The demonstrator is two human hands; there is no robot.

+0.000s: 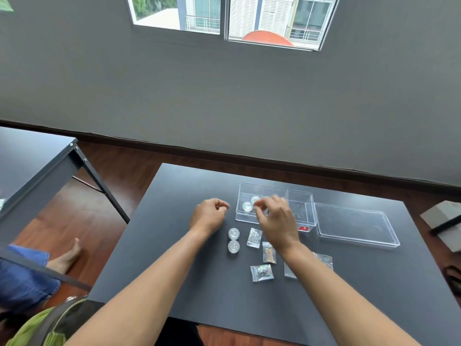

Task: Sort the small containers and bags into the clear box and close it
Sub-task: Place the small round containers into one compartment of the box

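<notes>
Hovering right hand [277,218] over clear box [299,196], grip narrow, contents impossible to tell; two round jars [247,206] sitting inside already. Curling left hand [209,213] loosely, apparently empty. Leaving two jars [234,233] and bags [254,237] waiting on tabletop [174,245], lid [355,224] lying off beside box for access.

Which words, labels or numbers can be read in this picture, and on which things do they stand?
No text can be read.
Red label on the clear box: it bears pale marks, too small and blurred to read.
Small bags and round containers: no print can be made out.
</notes>
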